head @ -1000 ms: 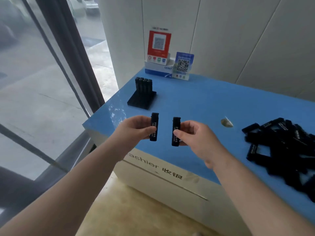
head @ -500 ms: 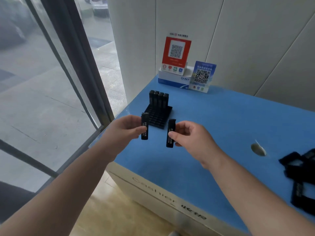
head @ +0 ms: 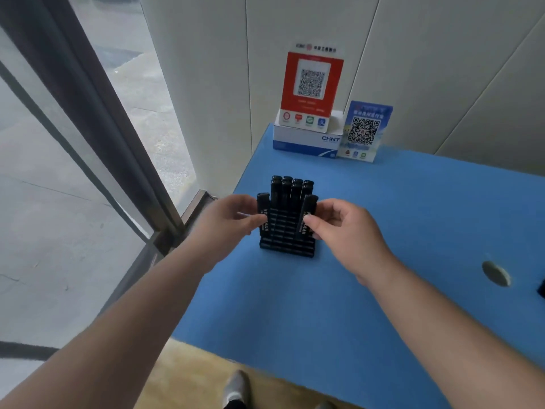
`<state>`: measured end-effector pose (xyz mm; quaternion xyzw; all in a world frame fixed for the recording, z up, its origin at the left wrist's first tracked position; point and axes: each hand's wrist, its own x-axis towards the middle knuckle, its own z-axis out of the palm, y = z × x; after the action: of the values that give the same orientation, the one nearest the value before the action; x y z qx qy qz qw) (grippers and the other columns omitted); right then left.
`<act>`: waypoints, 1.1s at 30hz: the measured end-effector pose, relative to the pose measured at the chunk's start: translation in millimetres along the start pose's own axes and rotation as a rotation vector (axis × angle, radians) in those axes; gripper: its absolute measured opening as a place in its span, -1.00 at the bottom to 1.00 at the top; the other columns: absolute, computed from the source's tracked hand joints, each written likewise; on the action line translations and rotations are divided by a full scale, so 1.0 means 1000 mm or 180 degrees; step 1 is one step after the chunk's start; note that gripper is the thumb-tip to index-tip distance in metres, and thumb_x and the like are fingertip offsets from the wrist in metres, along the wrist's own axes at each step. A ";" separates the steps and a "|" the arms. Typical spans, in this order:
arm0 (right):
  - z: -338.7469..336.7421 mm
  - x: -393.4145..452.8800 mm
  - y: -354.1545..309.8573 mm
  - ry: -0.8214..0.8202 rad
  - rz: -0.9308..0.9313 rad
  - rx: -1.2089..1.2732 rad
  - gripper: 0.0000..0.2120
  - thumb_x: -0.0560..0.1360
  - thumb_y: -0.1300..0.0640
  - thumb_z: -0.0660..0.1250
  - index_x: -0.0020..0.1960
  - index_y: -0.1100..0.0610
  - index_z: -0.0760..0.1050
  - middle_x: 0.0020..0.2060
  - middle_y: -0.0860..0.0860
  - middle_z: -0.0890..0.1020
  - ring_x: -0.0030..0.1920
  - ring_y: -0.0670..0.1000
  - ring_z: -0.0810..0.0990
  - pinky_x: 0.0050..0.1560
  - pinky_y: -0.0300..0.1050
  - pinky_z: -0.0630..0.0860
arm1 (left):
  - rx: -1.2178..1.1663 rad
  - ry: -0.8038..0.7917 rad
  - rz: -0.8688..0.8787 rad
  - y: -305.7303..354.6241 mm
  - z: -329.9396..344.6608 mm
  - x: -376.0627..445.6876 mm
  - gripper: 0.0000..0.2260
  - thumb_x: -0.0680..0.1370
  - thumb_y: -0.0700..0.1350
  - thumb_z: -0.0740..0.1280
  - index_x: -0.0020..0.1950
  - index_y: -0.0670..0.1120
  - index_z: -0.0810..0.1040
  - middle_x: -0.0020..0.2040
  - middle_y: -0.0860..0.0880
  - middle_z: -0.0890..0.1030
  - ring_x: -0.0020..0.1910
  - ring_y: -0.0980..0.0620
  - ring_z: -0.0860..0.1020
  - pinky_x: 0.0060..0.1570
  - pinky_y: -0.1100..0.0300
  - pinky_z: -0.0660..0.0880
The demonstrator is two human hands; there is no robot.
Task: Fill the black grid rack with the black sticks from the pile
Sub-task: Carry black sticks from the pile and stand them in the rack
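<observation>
The black grid rack (head: 287, 246) lies on the blue table near its left edge. Several black sticks (head: 290, 190) stand upright in its far rows. My left hand (head: 227, 222) pinches one upright black stick (head: 262, 206) over the rack's left side. My right hand (head: 345, 228) pinches another upright black stick (head: 306, 212) over the rack's right side. Both sticks hover over the rack's open cells; I cannot tell whether their lower ends touch it. One black piece, perhaps of the pile (head: 542, 287), shows at the right edge.
The blue table (head: 339, 305) ends at a window frame on the left. A white box (head: 306, 141) carries a red QR sign (head: 311, 90), and a blue QR sign (head: 365, 132) stands beside it at the back wall. A round hole (head: 496, 273) sits in the tabletop to the right.
Both hands carried their sticks forward from the table's near edge to just over the rack. The view shifted left, so the pile slid almost out of frame.
</observation>
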<state>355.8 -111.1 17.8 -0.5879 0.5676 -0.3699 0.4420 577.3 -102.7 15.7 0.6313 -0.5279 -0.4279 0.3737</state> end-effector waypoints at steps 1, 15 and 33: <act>0.005 0.003 0.000 0.0073 0.0036 0.0002 -0.91 0.50 0.13 0.47 -0.01 -0.02 0.63 -0.12 -0.10 0.73 -0.08 -0.08 0.69 0.14 0.05 0.62 | 0.0136 -0.0039 0.0023 -0.003 -0.003 0.010 -0.96 0.51 -0.04 0.47 -0.09 0.07 0.63 -0.16 0.12 0.69 -0.13 0.06 0.65 0.05 0.02 0.59; 0.043 0.020 0.001 0.0901 0.0238 -0.0123 -0.82 0.51 0.18 0.47 -0.13 -0.10 0.60 -0.20 -0.24 0.70 -0.15 -0.19 0.67 0.03 -0.22 0.58 | 0.1055 -0.0268 0.1072 -0.034 -0.005 0.088 -0.97 0.52 -0.07 0.43 -0.06 0.01 0.63 -0.15 0.16 0.67 -0.17 0.24 0.62 -0.12 0.26 0.53; 0.048 0.037 0.011 0.1096 0.0258 -0.0030 -0.85 0.51 0.19 0.46 0.01 -0.03 0.66 -0.14 -0.13 0.73 -0.10 -0.13 0.69 0.11 -0.14 0.60 | 0.1390 -0.0336 0.1487 -0.039 0.007 0.099 -0.94 0.55 -0.07 0.39 0.01 0.02 0.63 -0.12 0.09 0.60 -0.21 0.09 0.58 -0.12 0.16 0.52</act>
<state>400.2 -143.1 -10.9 -0.4946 0.6598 -0.4443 0.3502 592.0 -193.7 -36.7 0.5353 -0.7565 -0.2394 0.2896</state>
